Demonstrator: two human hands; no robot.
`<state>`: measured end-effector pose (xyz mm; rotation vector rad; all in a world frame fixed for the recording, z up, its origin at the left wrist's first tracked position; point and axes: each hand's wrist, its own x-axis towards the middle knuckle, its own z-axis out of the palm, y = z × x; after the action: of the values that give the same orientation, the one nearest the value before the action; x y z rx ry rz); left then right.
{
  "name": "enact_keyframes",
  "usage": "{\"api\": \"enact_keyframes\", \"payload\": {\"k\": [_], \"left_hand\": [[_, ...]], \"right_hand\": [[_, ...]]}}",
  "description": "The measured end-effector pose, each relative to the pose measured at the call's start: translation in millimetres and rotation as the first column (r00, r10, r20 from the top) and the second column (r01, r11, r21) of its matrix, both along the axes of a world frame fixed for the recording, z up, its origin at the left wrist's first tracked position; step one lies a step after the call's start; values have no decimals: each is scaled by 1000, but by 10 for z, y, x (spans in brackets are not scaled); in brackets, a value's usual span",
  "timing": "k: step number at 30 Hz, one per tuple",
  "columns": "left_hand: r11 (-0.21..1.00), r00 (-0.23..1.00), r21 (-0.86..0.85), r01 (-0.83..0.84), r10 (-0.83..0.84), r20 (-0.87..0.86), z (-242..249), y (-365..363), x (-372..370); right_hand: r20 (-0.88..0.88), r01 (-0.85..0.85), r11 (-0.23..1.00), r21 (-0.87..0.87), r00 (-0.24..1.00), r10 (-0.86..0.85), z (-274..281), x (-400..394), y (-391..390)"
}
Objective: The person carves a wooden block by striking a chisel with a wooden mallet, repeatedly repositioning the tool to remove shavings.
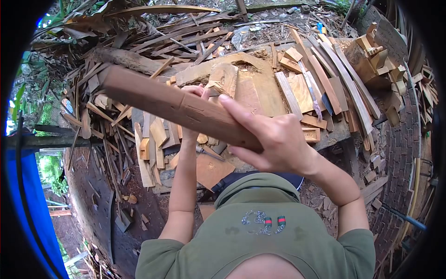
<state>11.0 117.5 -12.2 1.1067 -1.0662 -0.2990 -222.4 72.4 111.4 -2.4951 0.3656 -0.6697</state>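
My right hand (283,139) is closed on the near end of a thick squared wooden bar (179,107), its index finger stretched along the top. The bar slants up to the left across the view, with notches cut in its face. Behind it, my left hand (195,90) shows only curled fingers. What these fingers hold is mostly hidden by the bar; a small greyish piece shows beside them. Just beyond is an upright pale wood block (224,76) with a splintered top, standing on the worn wooden bench (260,65).
Offcuts (158,132) and a flat wood piece (211,171) lie on the near left of the bench. Long strips (344,79) and small blocks (291,59) cover its right side. Scrap wood (181,37) is heaped beyond. A blue sheet (30,209) hangs at far left.
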Motion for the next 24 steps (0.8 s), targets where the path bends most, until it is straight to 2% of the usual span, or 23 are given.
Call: {"api": "enact_keyframes", "payload": {"k": [2, 4, 6, 7, 8, 9, 10, 11, 12, 13, 14, 15, 16, 18, 19, 20, 22, 23, 24], "left_hand": [[987, 994, 125, -105, 102, 30, -28, 64, 24], [984, 979, 176, -28, 62, -192, -58, 200, 60], [999, 982, 12, 52, -49, -183, -165, 184, 83], [999, 996, -8, 52, -53, -73, -195, 173, 89], [999, 996, -4, 53, -53, -74, -205, 238, 97], [994, 999, 106, 28, -25, -28, -79, 308, 54], [978, 1000, 211, -1, -3, 23, 23, 377, 1], [952, 993, 306, -34, 66, -96, 78, 426, -56], [957, 994, 288, -33, 62, -91, -10, 327, 19], [988, 996, 149, 39, -26, -85, -169, 265, 99], [994, 991, 18, 111, -109, -74, -343, 274, 152], [996, 998, 55, 69, -70, 9, -290, 259, 96], [991, 998, 117, 65, -66, 9, -206, 283, 73], [972, 992, 201, 124, -122, -21, -53, 361, 58], [935, 999, 353, -20, 1, 54, 47, 470, 1], [940, 998, 340, -20, -1, 62, 18, 414, 47], [971, 972, 171, 169, -136, -189, -181, 404, 97], [982, 984, 87, 170, -174, 36, -253, 309, 172], [989, 989, 135, 54, -72, 132, -153, 300, 66]], "right_hand": [[-259, 47, 995, -92, 963, -69, -49, 67, -5], [-61, 66, 998, -2, 996, -66, -37, 89, 91], [-15, 40, 999, -9, 999, -40, 43, 52, 151], [-16, 9, 999, -48, 1000, -10, 79, 45, 178], [-16, -17, 996, -88, 1000, 15, 95, 42, 204], [-46, 27, 995, -91, 998, -31, -12, 94, 180], [-162, 43, 997, -65, 985, -53, -101, 156, 105], [-156, 63, 994, -87, 985, -76, -102, 145, 138], [-150, 75, 990, -121, 984, -93, -70, 144, 134], [-153, 72, 990, -121, 984, -90, -39, 118, 169], [-84, 6, 998, -64, 996, -12, -8, 75, 230], [-6, -63, 998, -16, 998, 63, 6, 60, 258], [-8, -68, 998, -12, 998, 68, -46, 93, 244], [-172, 7, 997, -73, 985, -19, -171, 184, 159], [-166, 52, 991, -121, 984, -72, -149, 184, 137], [-158, 56, 989, -133, 985, -77, -124, 186, 117], [-10, 60, 997, -38, 998, -60, -111, 125, 216], [16, 18, 999, -31, 1000, -18, -58, 88, 261], [12, 15, 1000, -27, 1000, -14, -92, 106, 253]]}}
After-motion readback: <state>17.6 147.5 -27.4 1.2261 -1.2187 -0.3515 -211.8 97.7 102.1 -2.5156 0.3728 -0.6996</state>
